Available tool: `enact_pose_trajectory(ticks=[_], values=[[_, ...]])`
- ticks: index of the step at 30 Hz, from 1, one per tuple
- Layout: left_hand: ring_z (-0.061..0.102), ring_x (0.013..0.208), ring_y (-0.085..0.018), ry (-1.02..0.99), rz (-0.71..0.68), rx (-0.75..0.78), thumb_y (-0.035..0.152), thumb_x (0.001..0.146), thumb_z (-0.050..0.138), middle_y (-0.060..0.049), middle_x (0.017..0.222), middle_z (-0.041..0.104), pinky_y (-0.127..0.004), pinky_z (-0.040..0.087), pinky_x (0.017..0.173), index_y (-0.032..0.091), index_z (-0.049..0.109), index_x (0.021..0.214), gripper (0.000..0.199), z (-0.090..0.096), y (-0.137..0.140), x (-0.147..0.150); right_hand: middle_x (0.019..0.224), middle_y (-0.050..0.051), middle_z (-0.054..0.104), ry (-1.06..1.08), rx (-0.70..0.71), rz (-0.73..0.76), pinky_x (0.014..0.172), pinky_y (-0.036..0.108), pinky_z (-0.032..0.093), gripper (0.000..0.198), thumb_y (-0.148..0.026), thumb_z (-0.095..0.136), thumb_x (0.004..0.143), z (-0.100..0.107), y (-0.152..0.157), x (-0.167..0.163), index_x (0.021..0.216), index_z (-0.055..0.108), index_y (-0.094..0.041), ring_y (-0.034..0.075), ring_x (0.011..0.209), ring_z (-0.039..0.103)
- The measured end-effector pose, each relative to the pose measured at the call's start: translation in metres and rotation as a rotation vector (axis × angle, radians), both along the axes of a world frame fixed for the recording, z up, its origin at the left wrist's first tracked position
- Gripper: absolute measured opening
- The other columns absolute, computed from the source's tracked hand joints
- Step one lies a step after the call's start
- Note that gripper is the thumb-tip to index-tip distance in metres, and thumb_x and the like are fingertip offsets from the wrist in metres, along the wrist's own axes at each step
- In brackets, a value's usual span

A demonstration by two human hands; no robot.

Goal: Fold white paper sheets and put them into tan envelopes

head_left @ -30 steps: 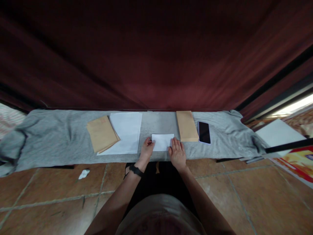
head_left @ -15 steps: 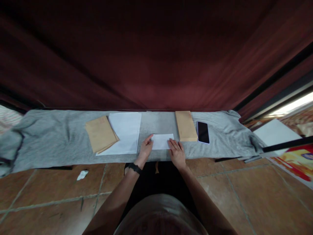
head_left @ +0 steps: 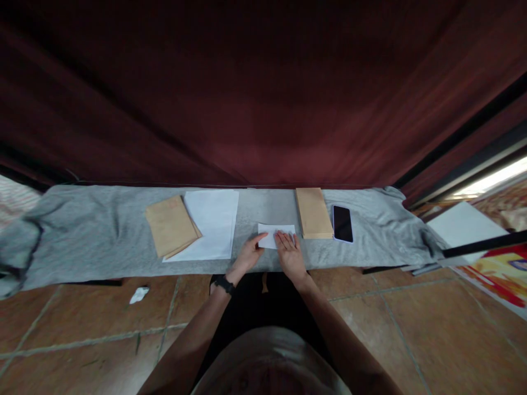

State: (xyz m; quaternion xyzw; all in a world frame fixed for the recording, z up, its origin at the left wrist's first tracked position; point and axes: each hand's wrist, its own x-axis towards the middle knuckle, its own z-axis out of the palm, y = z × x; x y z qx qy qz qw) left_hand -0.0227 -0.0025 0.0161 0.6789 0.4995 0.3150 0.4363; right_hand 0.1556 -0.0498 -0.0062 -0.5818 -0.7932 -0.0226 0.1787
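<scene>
A small white folded sheet of paper lies near the front edge of the cloth-covered table, right before me. My left hand grips its lower left corner, the thumb on top and the other fingers mostly hidden. Laid flat across the paper's right half is my right hand, its fingers stretched out and pointing away from me. A stack of large white sheets is to the left, partly covered by several brown envelopes. To the right is a neat stack of brown envelopes.
A phone with a pale purple case lies beside the right envelope stack. Grey cloth covers the narrow table. A dark red curtain hangs behind it. White scrap lies on the tiled floor.
My right hand has slid left and further onto the paper. My left hand has shifted slightly down and right, its thumb now over the paper. The paper has moved slightly up and right.
</scene>
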Motion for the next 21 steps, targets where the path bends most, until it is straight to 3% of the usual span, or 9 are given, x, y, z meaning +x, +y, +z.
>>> enact_pose_trajectory(ticks=[8, 16, 21], values=[[0.065, 0.116, -0.020, 0.394, -0.013, 0.171, 0.005, 0.088, 0.048, -0.007, 0.133, 0.066, -0.037, 0.050, 0.106, 0.023, 0.062, 0.135, 0.052, -0.002, -0.006, -0.006, 0.150, 0.016, 0.050, -0.015, -0.028, -0.030, 0.121, 0.048, 0.028, 0.057, -0.007, 0.036, 0.095, -0.005, -0.001, 0.005, 0.151, 0.039, -0.011, 0.023, 0.141, 0.044], [0.064, 0.119, -0.020, 0.444, -0.062, 0.228, 0.006, 0.091, 0.045, -0.008, 0.135, 0.064, -0.035, 0.050, 0.106, 0.021, 0.059, 0.138, 0.052, -0.001, -0.009, -0.013, 0.153, 0.017, 0.046, -0.025, -0.035, -0.087, 0.118, 0.043, 0.032, 0.054, -0.013, 0.039, 0.096, -0.010, -0.012, 0.035, 0.150, 0.042, -0.009, 0.024, 0.144, 0.040], [0.063, 0.120, -0.020, 0.487, -0.018, 0.227, 0.005, 0.091, 0.043, -0.009, 0.136, 0.064, -0.035, 0.049, 0.108, 0.020, 0.058, 0.139, 0.053, -0.002, -0.009, -0.012, 0.151, 0.016, 0.049, 0.020, -0.030, -0.104, 0.118, 0.042, 0.033, 0.054, -0.014, 0.043, 0.093, -0.009, -0.016, 0.041, 0.147, 0.046, -0.007, 0.024, 0.144, 0.041]])
